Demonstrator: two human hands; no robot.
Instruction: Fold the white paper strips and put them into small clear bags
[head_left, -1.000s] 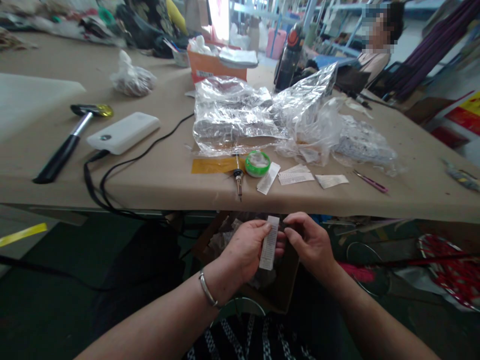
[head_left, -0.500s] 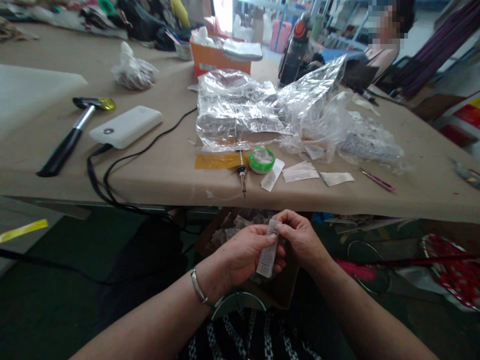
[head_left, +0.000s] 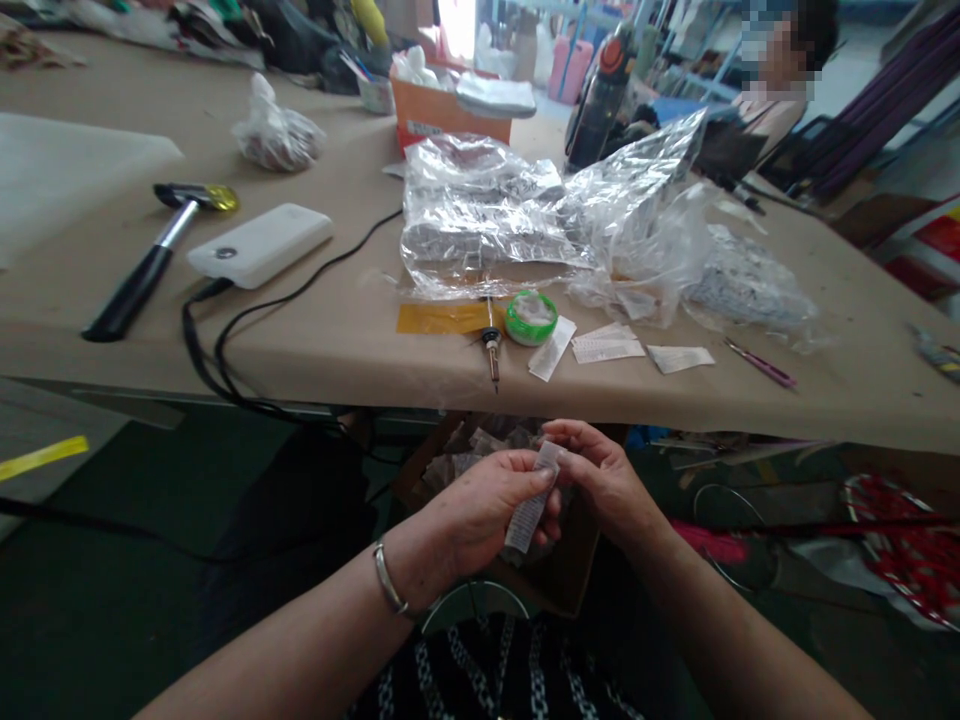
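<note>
My left hand (head_left: 480,505) grips a narrow white strip of printed label (head_left: 531,510) between thumb and curled fingers, over an open cardboard box. My right hand (head_left: 600,475) is at the strip's top end, with the thumb against its edge and the forefinger just above; its other fingers are partly hidden. Below the hands, the cardboard box (head_left: 574,570) holds many small clear packets (head_left: 457,465). On the table edge in front lie more label strips (head_left: 607,343), a soldering iron (head_left: 491,350) and a green-rimmed round tub (head_left: 531,318).
The brown-covered table (head_left: 360,350) bears a hammer (head_left: 150,265), a white power bank (head_left: 261,245) with black cables, crumpled plastic bags (head_left: 487,210), purple tweezers (head_left: 761,363), an orange box (head_left: 450,115) and a dark bottle (head_left: 596,110). A person (head_left: 784,80) sits at the far right.
The label strip has tilted slightly and its lower end has shifted left. My right forefinger and thumb have spread a little at its top. The table view has shifted slightly right.
</note>
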